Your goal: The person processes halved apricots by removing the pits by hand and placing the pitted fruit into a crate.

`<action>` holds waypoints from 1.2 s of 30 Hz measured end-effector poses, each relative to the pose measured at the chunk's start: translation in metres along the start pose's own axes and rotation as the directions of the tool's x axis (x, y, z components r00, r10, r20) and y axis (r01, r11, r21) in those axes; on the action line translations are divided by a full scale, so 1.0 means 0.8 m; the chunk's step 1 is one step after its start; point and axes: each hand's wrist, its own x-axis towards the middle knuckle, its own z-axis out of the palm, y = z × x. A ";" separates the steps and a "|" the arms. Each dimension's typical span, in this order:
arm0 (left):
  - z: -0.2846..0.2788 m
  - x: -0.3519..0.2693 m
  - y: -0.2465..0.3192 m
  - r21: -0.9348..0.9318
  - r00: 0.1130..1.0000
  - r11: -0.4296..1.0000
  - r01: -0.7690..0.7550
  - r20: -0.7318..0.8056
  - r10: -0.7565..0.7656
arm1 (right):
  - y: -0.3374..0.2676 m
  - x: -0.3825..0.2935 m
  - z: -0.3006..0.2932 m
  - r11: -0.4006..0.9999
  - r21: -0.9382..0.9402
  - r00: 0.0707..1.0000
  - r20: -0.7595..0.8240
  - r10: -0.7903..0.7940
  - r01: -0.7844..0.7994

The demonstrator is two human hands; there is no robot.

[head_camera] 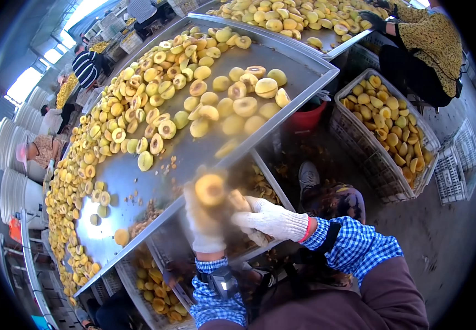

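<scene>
My left hand, in a white knit glove, holds a halved yellow peach with its cut face turned up. It is blurred, just off the near edge of a metal table. Close beside it, my right hand, also gloved in white, grips a short tan tool handle. The tool's working end cannot be made out. Many halved peaches lie across the table, several with brown pits or hollows facing up. Small brown scraps are gathered near the table's edge.
Below the table stands a crate of peach halves. To the right are another full plastic crate, a white crate and a red bucket. A co-worker sits at the adjoining table; other people work at the left.
</scene>
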 end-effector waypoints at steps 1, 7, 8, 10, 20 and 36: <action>0.003 0.000 0.002 -0.002 1.000 1.000 -0.020 0.000 0.020 | -0.003 -0.003 -0.001 0.997 0.052 0.998 0.020 0.061 -0.062; 0.023 0.000 0.008 -0.425 0.984 0.891 0.160 -0.002 -0.178 | 0.008 0.001 -0.004 0.925 0.334 0.977 0.172 0.129 -0.181; 0.022 0.000 0.006 -0.426 0.983 0.890 0.165 0.001 -0.182 | 0.007 0.001 -0.002 0.924 0.336 0.977 0.168 0.130 -0.180; 0.021 0.003 0.001 -0.258 0.998 0.964 0.062 -0.016 -0.068 | 0.002 0.002 0.001 0.932 0.319 0.983 0.125 0.137 -0.170; 0.019 0.000 -0.017 -0.067 0.988 0.988 -0.137 -0.083 0.131 | 0.019 0.005 0.009 0.990 0.128 0.998 0.009 0.057 -0.058; 0.015 -0.010 -0.007 0.291 0.992 0.956 -0.045 -0.099 0.076 | 0.025 0.010 0.015 0.953 -0.302 0.994 -0.111 -0.018 -0.016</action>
